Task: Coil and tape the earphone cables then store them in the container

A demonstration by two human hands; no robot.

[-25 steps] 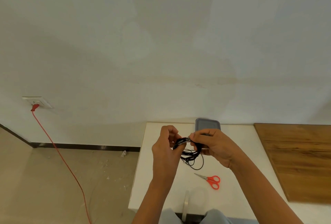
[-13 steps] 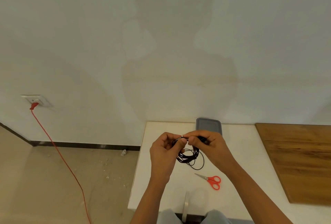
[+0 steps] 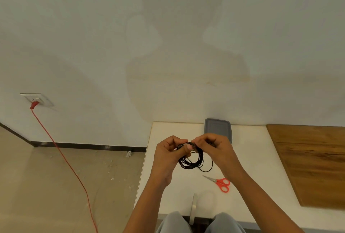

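A coil of black earphone cable (image 3: 194, 162) hangs above the white table (image 3: 248, 160), held at its top by both hands. My left hand (image 3: 169, 153) pinches the top of the coil with thumb and curled fingers. Beside it, my right hand (image 3: 212, 146) pinches the same spot from the right, where a small pale strip, apparently tape, shows between the fingertips. A grey container (image 3: 218, 127) stands at the table's back edge, just behind my right hand, partly hidden by it.
Red-handled scissors (image 3: 220, 183) lie on the table near the front. A roll of clear tape (image 3: 204, 202) with a strip hanging over the front edge sits near my knees. A wooden board (image 3: 313, 163) covers the right. A red cord (image 3: 61, 154) runs from a wall socket across the floor.
Both hands came closer together at the top of the coil and lowered slightly. The coil hangs rounder below the fingers.
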